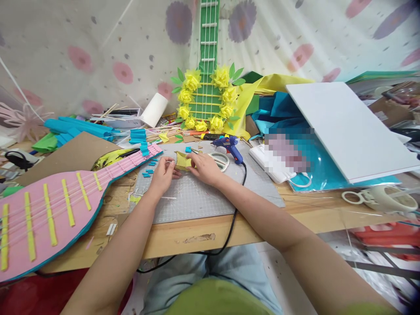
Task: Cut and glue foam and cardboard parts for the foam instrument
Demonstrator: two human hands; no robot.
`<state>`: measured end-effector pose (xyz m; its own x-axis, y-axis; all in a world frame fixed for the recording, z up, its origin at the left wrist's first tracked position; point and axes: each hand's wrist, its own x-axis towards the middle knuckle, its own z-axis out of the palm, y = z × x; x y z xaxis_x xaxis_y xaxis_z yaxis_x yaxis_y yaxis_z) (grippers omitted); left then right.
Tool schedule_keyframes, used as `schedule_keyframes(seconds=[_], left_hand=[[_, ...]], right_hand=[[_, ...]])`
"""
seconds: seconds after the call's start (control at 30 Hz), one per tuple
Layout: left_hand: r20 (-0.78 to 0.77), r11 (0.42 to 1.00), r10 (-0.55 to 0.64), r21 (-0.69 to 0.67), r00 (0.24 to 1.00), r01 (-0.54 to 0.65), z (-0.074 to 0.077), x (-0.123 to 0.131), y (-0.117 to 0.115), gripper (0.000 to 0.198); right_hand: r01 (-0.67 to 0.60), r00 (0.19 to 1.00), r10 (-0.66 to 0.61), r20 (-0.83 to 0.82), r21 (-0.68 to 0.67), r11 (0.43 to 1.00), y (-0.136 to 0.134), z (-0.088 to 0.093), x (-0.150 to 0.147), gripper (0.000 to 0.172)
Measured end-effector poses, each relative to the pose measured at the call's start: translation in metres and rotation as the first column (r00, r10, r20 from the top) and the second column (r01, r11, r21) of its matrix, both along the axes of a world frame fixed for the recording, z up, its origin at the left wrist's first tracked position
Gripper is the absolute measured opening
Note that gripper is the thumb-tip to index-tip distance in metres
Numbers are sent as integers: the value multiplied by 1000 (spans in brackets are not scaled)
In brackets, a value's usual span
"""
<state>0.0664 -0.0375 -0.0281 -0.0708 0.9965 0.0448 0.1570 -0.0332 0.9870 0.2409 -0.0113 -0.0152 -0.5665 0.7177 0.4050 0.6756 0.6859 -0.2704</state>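
Observation:
A small folded piece of olive-yellow paper (182,161) is held between my two hands, just above the grey cutting mat (210,199). My left hand (162,176) is closed at its left side, with fingertips reaching under the lower edge. Bent fingers of my right hand (207,169) grip the right side, partly covering it. Behind my right hand lie scissors with pale handles (223,161), their blades mostly hidden. A blue glue gun (232,148) rests farther back on the mat. Several small blue rolled pieces (148,171) lie left of my left hand.
A pink paper instrument with yellow strips (59,203) spans the left side. Upright at the back stands a green instrument neck and body (206,98) ringed with yellow paper flowers. A white board (354,131) leans at right. The glue gun's black cord (236,205) hangs over the table edge.

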Motion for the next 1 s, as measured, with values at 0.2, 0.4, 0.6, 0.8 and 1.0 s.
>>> schedule_keyframes(seconds=[0.2,0.4,0.6,0.8,1.0], left_hand=[[-43,997,71,1,997,-71,-3,-2,2,25],[-321,913,389,260,863,-315,0,-12,4,12],[-513,861,429,482,743,-163,15,-11,0,16],[-713,889,99,377,694,261,26,-1,6,24],[-691,907,-18,293,723,302,26,5,18,22]], right_hand=[[15,1000,-15,-20,-2,1000,1,-4,-1,23],[106,982,-98,-162,44,993,6,-5,6,24],[247,931,-271,-244,-122,961,3,-4,21,23],[305,900,-348,-262,-193,933,0,-4,28,20],[281,906,-324,-273,-186,942,1,-2,31,19]])
